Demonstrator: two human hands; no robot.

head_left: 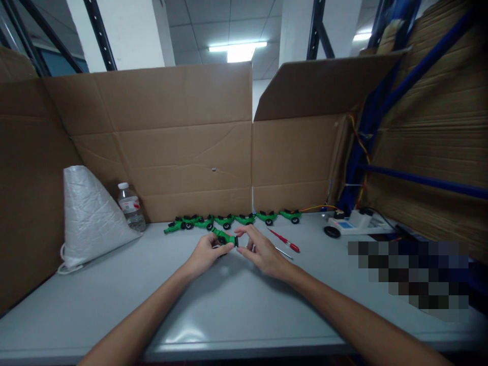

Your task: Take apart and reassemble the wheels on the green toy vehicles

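Observation:
My left hand (207, 252) is closed on a green toy vehicle (224, 237) with black parts, holding it just above the table. At the toy's right end, the thumb and index finger of my right hand (260, 250) curve around a small black part (237, 241). Part of the toy is hidden by my left fingers. Behind my hands stands a row of several similar green toy vehicles (268, 217) with black wheels. Right of my right hand lie a red screwdriver (285, 241) and a thin metal rod (284, 253), partly covered by the hand.
Cardboard walls (183, 147) surround the grey table (213, 315). A white bag (93, 218) and a water bottle (131, 207) stand at the left. On the right are a black ring (332, 232), a white power strip (362, 223) with cables, and a blue rack post (356, 152).

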